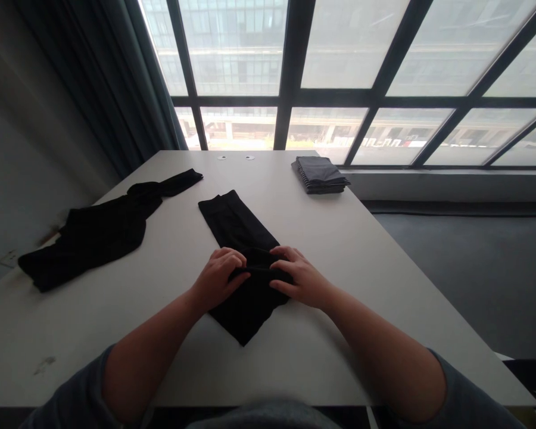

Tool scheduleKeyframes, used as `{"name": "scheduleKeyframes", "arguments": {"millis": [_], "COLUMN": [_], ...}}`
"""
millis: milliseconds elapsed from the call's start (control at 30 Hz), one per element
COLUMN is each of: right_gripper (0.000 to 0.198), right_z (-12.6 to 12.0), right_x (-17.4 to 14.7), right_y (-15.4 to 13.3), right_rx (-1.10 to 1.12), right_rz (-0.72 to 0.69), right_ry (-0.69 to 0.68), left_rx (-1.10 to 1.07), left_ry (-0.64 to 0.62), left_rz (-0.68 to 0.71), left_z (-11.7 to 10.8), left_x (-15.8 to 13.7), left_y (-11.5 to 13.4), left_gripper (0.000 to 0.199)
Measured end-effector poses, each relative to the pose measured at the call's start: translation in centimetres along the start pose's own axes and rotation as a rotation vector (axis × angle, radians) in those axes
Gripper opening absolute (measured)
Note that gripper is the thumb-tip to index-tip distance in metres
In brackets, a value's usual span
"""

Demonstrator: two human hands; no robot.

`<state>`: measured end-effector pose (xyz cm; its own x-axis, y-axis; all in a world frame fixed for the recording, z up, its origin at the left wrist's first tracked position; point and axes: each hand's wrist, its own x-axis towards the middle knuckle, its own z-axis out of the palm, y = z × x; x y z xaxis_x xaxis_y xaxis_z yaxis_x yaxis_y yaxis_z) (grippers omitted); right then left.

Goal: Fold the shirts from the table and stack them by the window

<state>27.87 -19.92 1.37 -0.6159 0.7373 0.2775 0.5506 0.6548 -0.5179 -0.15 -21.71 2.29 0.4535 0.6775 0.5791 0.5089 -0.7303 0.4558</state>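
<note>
Black garment (256, 279) lies lengthwise on the worktop (170, 274), ridge of cloth raised partway along.
Left hand (218, 275): fingers curled nearly closed, pinching the ridge. Right hand (306, 277): thumb and fingers slightly parted, cloth between them. For a clean crease, I'd keep both grips level, lift evenly, square the edges, smooth layers flat. No containers visible; second black garment (111, 226) lies off left, folded grey stack (322, 171) far right.

No text can be read: the white, letter-like marks (377, 142) low beyond the window (346, 96) are too blurred.
</note>
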Motion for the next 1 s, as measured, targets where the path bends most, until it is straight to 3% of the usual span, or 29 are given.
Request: {"name": "scheduleKeyframes", "arguments": {"millis": [100, 167, 300, 533, 633, 733, 933, 1000], "right_gripper": [0.04, 0.043, 0.043, 0.041, 0.027, 0.026, 0.049, 0.055], "right_z": [0.1, 0.0, -0.7, -1.4, -1.3, -1.3, -1.1, -0.7], "right_x": [0.2, 0.4, 0.5, 0.6, 0.2, -0.2, 0.0, 0.2], "right_y": [0.8, 1.0, 0.5, -0.4, -1.1, -2.0, -0.9, -0.1], "right_rx": [0.062, 0.108, 0.162, 0.224, 0.387, 0.421, 0.031, -0.03], "right_rz": [0.122, 0.162, 0.211, 0.342, 0.263, 0.158, 0.078, 0.064], "right_ry": [-0.097, -0.138, -0.093, -0.177, -0.32, -0.432, -0.269, -0.204], "left_rx": [0.099, 0.184, 0.365, 0.54, 0.483, 0.33, -0.023, -0.118], "left_ry": [0.046, -0.004, -0.141, -0.262, -0.186, -0.089, -0.026, -0.01], "left_rz": [-0.118, -0.227, -0.412, -0.53, -0.589, -0.603, -0.44, -0.444], "left_z": [0.1, 0.4, 0.8, 0.0, -0.5, -0.7, 0.2, 0.5], "left_x": [0.0, -0.1, -0.2, 0.2, 0.3, 0.1, -0.3, -0.4], "left_y": [-0.4, -0.8, -1.0, 0.1, 0.3, 0.2, -0.8, -1.2], "left_gripper": [0.009, 0.007, 0.013, 0.028, 0.033, 0.032, 0.027, 0.023]}}
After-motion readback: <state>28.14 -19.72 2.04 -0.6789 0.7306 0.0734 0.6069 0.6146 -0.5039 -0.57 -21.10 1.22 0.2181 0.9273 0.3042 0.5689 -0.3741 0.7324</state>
